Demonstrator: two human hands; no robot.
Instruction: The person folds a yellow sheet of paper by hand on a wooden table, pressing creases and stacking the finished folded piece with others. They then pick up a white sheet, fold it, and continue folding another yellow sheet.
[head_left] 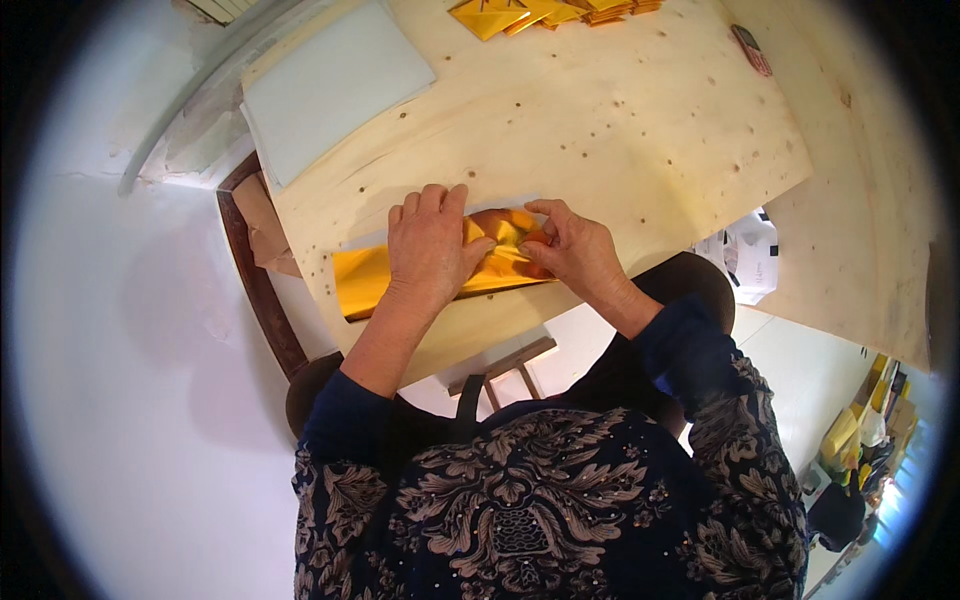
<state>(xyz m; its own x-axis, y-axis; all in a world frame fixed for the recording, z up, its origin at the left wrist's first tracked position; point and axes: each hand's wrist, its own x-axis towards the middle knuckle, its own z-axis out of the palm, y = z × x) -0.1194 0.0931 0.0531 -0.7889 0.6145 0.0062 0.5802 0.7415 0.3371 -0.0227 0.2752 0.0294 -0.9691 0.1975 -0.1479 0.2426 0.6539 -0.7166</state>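
Both hands worked a gold foil sheet (365, 280) lying along the near edge of the plywood board (600, 130). The left hand (430, 245) pressed flat on the sheet's middle, fingers spread, pinning it. The right hand (570, 250) pinched the folded right end between thumb and fingertips. A clean crease likely needed the left palm kept firm while the right drew the fold tight. Finished gold folded pieces (545, 12) lay at the far edge, a white paper stack (330, 85) at the far left corner.

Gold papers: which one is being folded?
The gold sheet under both hands at the near table edge; the other gold papers lie stacked, untouched, at the far edge.
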